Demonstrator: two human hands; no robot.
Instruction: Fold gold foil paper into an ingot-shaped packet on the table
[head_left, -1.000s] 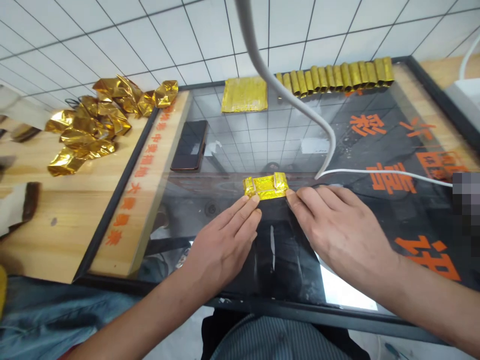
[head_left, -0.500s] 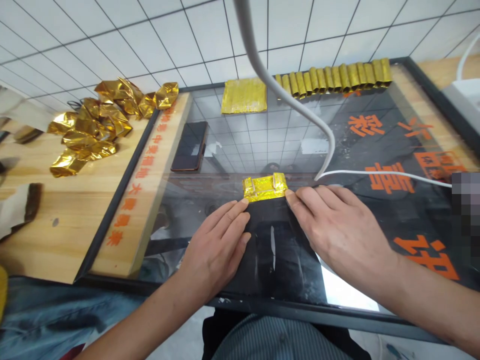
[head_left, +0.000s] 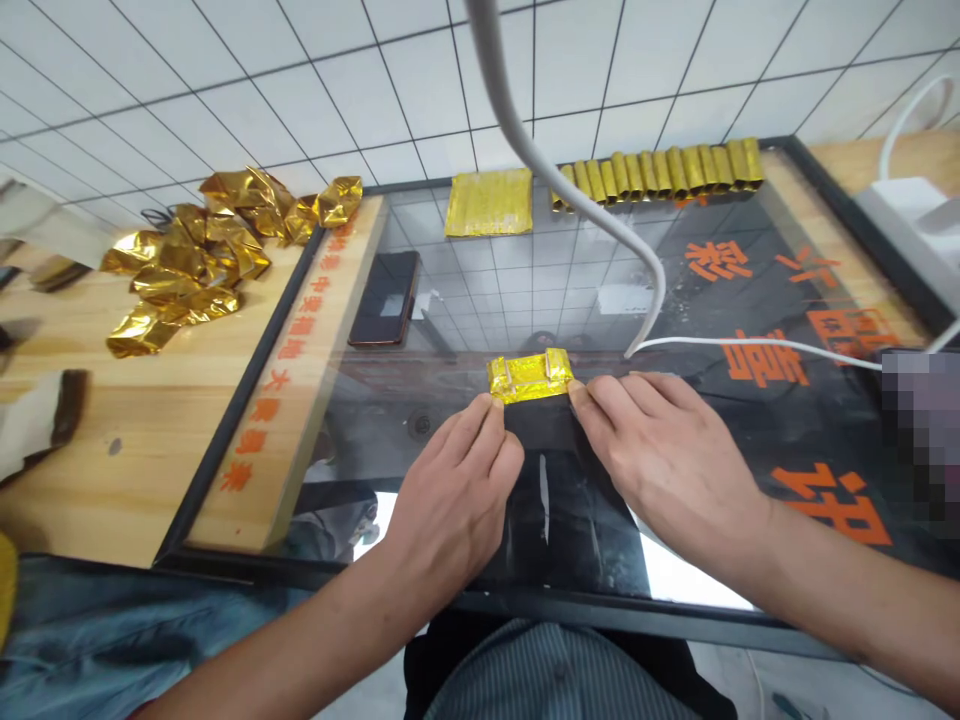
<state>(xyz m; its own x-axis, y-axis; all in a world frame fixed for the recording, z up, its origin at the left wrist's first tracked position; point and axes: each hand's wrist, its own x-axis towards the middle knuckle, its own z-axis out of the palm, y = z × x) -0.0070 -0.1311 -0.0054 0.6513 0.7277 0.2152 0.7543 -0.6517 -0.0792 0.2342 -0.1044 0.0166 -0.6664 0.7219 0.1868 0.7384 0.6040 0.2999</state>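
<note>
A small folded piece of gold foil paper (head_left: 529,377) lies flat on the dark glass tabletop, its left and right ends turned inward as flaps. At its lower left corner, my left hand (head_left: 461,490) is closed, with thumb and index fingertip pinching the edge and the other fingers curled under. My right hand (head_left: 667,450) pinches the lower right corner, its remaining fingers bent together against the glass. The thumbs are mostly hidden beneath both hands.
Rolled gold foil tubes (head_left: 660,175) line the back edge beside a flat gold stack (head_left: 489,202). A phone (head_left: 384,298) lies at left, past it crumpled gold foil pieces (head_left: 187,255). A grey flexible stem (head_left: 600,215) and white cable (head_left: 757,345) cross the glass.
My left hand's fingers have curled in more at the foil paper's left corner. The view has shifted slightly; the foil paper and my right hand stay nearly in place.
</note>
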